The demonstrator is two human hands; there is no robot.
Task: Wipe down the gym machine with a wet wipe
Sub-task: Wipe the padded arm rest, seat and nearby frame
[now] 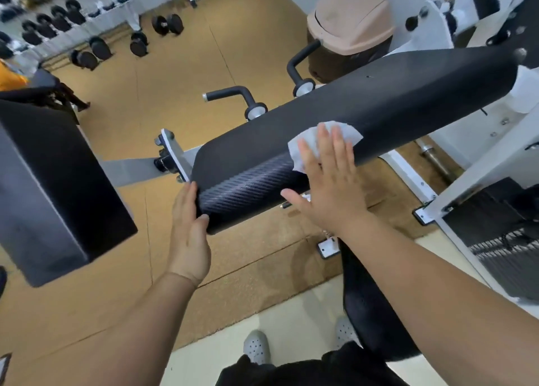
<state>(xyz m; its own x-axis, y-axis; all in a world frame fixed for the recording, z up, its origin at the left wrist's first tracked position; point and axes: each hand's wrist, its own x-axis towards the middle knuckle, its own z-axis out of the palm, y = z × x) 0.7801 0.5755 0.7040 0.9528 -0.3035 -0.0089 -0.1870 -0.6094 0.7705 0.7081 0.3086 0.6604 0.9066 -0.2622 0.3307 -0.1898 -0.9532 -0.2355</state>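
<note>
Fingers (322, 140) of the right hand (329, 187) lie straight and spread apart, pressing a white wet wipe (347, 132) flat against the gym machine's long black pad (393, 94). The wipe is thin and wrinkled at its edges. It sits about midway along the pad, partly hidden under the palm. The left hand (189, 234) holds the pad's near end, with the thumb curled onto the front face and the other fingers running up behind the end.

The pad is a slab with rounded edges. Its top looks matte and smooth, while its front face shows a fine diagonal weave with a slight sheen.

Beyond the pad stands a bin (350, 21) with a dark body and a domed pale pink lid; the lid is down and its contents cannot be seen. Two bent black handles (233, 92) with silver collars also rise beyond the pad. Well beyond the pad's near end, a white rack (58, 21) holds rows of black dumbbells, and more lie on the cork-coloured floor (175, 65). White metal frame (481, 164) runs below the pad's far end.
</note>
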